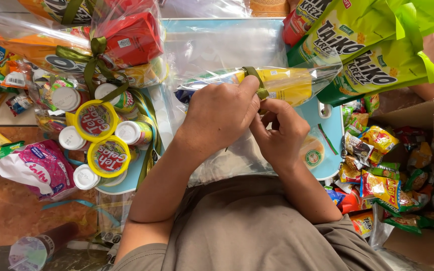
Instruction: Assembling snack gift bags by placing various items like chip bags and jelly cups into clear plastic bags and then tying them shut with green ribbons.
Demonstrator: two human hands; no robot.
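Pinching the olive-green ribbon (257, 83) between the fingers of the left hand (222, 113) and right hand (280, 133), both clamped on it around the clear snack bag (277, 83), risks a slipping knot if tension drops, I judge.

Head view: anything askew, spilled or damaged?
Nothing looks damaged or spilled. Both hands, left hand and right hand, pinch the green ribbon around a clear-wrapped parcel. Loose snack packets lie heaped at right, cluttered rather than spilled.
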